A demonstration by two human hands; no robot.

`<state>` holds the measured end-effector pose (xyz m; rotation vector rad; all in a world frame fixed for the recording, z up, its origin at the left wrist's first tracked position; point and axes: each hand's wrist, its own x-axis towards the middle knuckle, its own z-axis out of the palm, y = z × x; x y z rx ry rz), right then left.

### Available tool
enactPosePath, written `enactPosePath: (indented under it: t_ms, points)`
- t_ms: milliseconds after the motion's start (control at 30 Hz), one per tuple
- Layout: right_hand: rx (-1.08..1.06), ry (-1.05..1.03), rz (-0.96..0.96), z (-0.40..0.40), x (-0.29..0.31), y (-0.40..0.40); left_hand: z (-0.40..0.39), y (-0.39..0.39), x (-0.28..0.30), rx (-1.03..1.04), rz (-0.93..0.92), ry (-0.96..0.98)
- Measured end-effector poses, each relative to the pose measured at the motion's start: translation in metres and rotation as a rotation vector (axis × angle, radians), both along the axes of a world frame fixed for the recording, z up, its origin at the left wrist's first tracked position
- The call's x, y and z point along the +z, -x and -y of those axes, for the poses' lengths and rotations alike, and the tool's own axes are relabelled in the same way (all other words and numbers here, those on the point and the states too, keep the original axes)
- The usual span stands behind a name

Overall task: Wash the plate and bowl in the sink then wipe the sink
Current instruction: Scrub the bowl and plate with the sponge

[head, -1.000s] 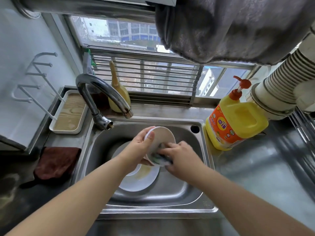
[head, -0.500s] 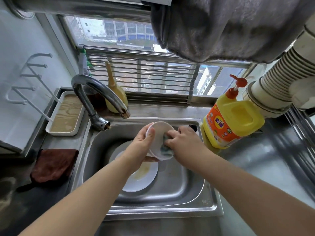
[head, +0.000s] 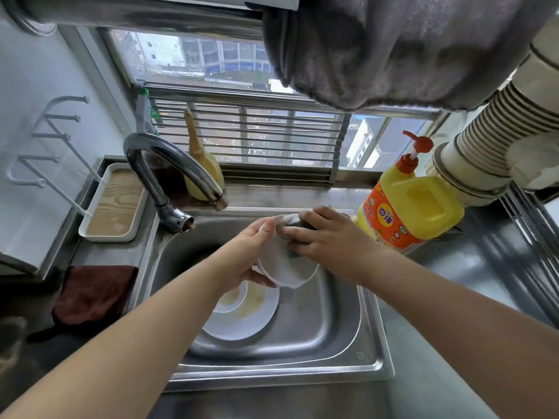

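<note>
The left hand (head: pixel 248 252) grips the small white ceramic bowl (head: pixel 284 267) tilted over the steel sink (head: pixel 341 325), steadying it while the right hand (head: pixel 329 240) presses a dark scouring sponge (head: pixel 295 229) against its rim. Below, the stained white round plate (head: pixel 245 316) lies unwashed in the basin, probably next.

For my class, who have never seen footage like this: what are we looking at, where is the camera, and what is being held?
No machine here: a person's two bare arms, filmed by a wide-angle camera on their head, looking down. The left hand grips a white bowl over a steel sink. The right hand presses a dark scouring pad against it. A stained white plate lies in the basin. Behind are the tap, a yellow detergent bottle at right, and a dark red cloth at left.
</note>
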<state>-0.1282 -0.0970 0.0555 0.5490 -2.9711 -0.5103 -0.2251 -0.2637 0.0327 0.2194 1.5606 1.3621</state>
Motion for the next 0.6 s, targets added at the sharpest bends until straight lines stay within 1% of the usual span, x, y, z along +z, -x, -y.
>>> enactPosePath:
  t_ms: [33, 67, 133, 233, 267, 300, 333, 367, 433, 467, 500, 533, 600]
  points:
    - [0.005, 0.001, -0.034, 0.000, -0.002, 0.000, -0.001, 0.002, 0.002, -0.003, 0.000, -0.004]
    - [-0.048, 0.045, -0.038, 0.003, -0.004, -0.003, -0.001, 0.002, 0.002, 0.003, -0.004, -0.015]
    - [-0.244, 0.208, 0.018, 0.017, -0.011, -0.014, -0.002, 0.000, 0.001, 0.040, -0.020, -0.034]
    - [-0.498, 0.640, 0.198, 0.037, -0.011, -0.028, -0.002, -0.009, -0.008, 0.164, -0.011, -0.011]
    - [-0.570, 0.795, 0.181, 0.039, -0.006, -0.031, -0.002, -0.009, -0.010, 0.218, 0.015, -0.004]
    - [-0.642, 0.911, 0.118, 0.037, 0.002, -0.032, -0.001, -0.008, -0.010, 0.265, 0.042, 0.005]
    - [-0.706, 0.967, 0.067, 0.031, 0.008, -0.034, 0.000, -0.005, -0.011, 0.302, 0.072, 0.016]
    - [-0.744, 0.943, 0.077, 0.023, 0.011, -0.037, 0.003, -0.003, -0.011, 0.332, 0.111, 0.026]
    - [-0.752, 0.770, 0.276, 0.015, 0.017, -0.044, 0.007, 0.003, -0.012, 0.357, 0.191, 0.027]
    - [-0.721, 0.699, 0.365, 0.016, 0.015, -0.046, 0.008, 0.003, -0.012, 0.349, 0.217, 0.034]
    - [-0.676, 0.654, 0.410, 0.020, 0.011, -0.047, 0.008, 0.002, -0.012, 0.326, 0.233, 0.045]
    - [-0.630, 0.629, 0.416, 0.024, 0.008, -0.046, 0.008, 0.001, -0.012, 0.292, 0.240, 0.060]
    - [-0.576, 0.618, 0.368, 0.031, 0.004, -0.041, 0.010, -0.004, -0.012, 0.217, 0.246, 0.091]
